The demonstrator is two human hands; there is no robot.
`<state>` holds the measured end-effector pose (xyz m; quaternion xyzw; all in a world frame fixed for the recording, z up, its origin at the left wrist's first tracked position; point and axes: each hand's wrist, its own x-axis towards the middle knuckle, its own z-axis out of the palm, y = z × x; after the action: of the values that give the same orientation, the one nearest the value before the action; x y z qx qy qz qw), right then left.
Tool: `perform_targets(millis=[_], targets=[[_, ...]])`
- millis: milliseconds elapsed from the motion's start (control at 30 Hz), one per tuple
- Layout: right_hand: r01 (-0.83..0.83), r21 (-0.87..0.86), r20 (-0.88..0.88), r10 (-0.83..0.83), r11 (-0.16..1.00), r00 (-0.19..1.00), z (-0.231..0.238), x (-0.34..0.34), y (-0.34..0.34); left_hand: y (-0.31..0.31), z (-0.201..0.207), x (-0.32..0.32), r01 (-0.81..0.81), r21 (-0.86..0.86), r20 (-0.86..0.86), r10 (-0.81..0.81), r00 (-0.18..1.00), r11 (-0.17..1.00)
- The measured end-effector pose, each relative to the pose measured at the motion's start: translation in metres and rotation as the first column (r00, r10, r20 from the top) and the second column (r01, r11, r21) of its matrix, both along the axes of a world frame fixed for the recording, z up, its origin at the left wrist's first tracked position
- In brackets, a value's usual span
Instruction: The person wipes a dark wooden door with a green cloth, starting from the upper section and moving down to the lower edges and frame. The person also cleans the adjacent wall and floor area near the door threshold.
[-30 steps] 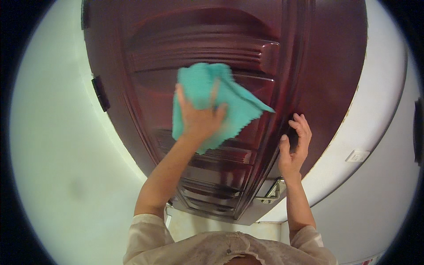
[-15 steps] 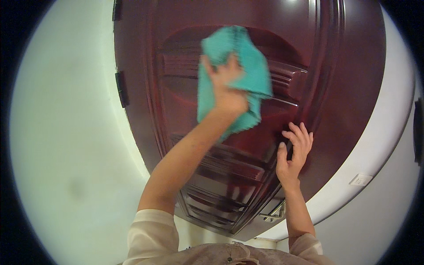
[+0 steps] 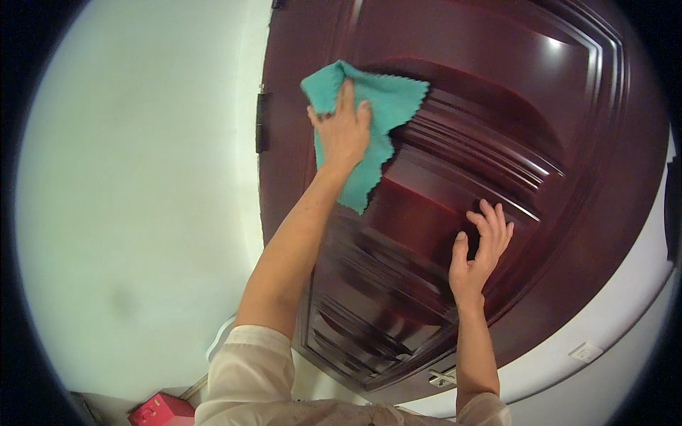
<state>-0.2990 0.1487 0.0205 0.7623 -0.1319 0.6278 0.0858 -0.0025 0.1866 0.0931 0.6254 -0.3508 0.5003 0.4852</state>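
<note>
My left hand (image 3: 342, 136) is pressing a teal cleaning cloth (image 3: 396, 99) with zigzag edges against a dark red-brown panelled door (image 3: 426, 213), near its hinge side. The fingers are spread over the cloth, which hangs loosely below the wrist and fans out to the right. Lower and to the right, my right hand (image 3: 480, 250) is open in front of the door, its fingers slightly bent and nothing in them. Whether its fingertips touch the door I cannot tell.
A pale wall (image 3: 142, 213) runs along the left, beside a black hinge (image 3: 261, 121). A metal door handle (image 3: 442, 378) shows near my right forearm. At the lower left stands a red box (image 3: 162, 410). A white wall plate (image 3: 586, 352) is at the lower right.
My left hand has carried the cloth across the raised panel toward the hinge side. The view has shifted left, bringing the red box in. My right hand keeps its open pose.
</note>
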Motion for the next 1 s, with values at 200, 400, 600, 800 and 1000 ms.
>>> perform_targets(millis=[200, 400, 600, 800, 1000], targets=[[0.017, -0.085, -0.07, -0.023, 0.996, 0.997, -0.016, 0.041, 0.007, 0.005, -0.132, 0.06, 0.005, -0.193, -0.098, -0.025, 0.995, 0.981], [0.065, -0.186, -0.083, -0.082, 0.98, 0.993, -0.018, 0.083, 0.016, 0.009, -0.294, 0.12, 0.027, 0.238, -0.492, 0.096, 0.865, 0.971], [0.157, -0.24, -0.076, -0.18, 0.958, 0.981, -0.024, 0.092, 0.003, -0.017, -0.221, 0.141, 0.278, -0.041, -0.342, -0.275, 0.898, 0.96], [0.174, -0.234, -0.047, -0.19, 0.957, 0.981, -0.021, 0.108, 0.016, -0.011, -0.278, 0.231, 0.063, 0.526, -0.519, 0.262, 0.813, 0.848], [0.333, -0.3, -0.055, -0.365, 0.894, 0.929, -0.028, 0.09, -0.002, -0.006, -0.381, 0.178, 0.261, -0.372, -0.567, -0.441, 0.696, 0.891]])
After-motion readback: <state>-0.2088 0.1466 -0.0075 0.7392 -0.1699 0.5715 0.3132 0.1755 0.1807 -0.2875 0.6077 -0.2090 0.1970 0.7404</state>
